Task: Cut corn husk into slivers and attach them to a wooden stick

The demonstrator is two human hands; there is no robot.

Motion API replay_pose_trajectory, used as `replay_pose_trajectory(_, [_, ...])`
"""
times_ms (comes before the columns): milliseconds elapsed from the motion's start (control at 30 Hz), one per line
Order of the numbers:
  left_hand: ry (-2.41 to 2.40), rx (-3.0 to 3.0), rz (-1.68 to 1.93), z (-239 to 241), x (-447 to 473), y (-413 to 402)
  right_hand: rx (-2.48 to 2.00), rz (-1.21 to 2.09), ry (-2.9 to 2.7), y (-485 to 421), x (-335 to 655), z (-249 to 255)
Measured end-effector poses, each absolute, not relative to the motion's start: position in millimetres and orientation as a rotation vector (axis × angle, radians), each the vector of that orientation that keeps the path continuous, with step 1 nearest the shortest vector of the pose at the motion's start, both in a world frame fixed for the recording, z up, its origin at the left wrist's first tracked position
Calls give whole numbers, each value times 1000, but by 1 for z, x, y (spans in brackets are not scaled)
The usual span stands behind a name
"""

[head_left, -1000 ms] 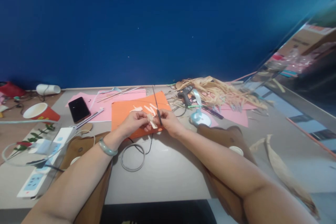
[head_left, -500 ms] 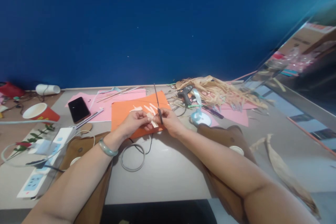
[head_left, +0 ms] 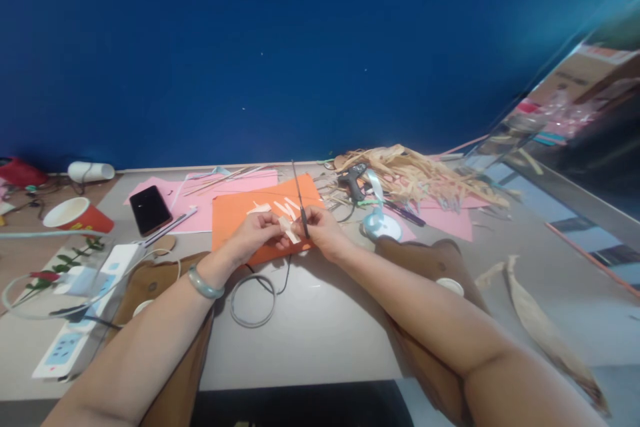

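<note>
Over the orange sheet (head_left: pixel 235 212) both my hands are close together. In my left hand (head_left: pixel 259 233) a small pale strip, apparently husk or paper (head_left: pixel 289 229), is pinched between thumb and fingertips. My right hand (head_left: pixel 323 230), closed, holds a slim dark pointed tool (head_left: pixel 300 195) whose thin end points away from me; its exact kind is unclear. The right fingertips are close to the strip's right side, and I cannot tell whether they touch it. Just beyond my fingers, several cut pale strips (head_left: pixel 281 207) lie on the orange sheet.
A glue gun (head_left: pixel 354 180) and a heap of dried husk strips (head_left: pixel 415 170) lie at the back right, near a tape roll (head_left: pixel 383 225). To the left are a phone (head_left: pixel 150 209), a paper cup (head_left: pixel 83 215) and a power strip (head_left: pixel 65 349). A coiled cable (head_left: pixel 253 300) lies in front.
The pale strip has turned slightly and shows more between my fingers. Both hands otherwise stay in nearly the same place.
</note>
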State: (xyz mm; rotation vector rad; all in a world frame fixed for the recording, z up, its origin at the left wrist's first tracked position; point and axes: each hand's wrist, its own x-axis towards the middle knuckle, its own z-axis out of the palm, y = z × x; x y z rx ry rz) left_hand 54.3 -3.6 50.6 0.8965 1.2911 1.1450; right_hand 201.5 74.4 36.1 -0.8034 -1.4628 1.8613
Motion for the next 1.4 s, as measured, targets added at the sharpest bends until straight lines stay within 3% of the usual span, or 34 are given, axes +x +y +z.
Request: replay_pose_trajectory(1400, [1406, 953, 1153, 45, 48, 0, -796, 1831, -1550, 80, 200, 25])
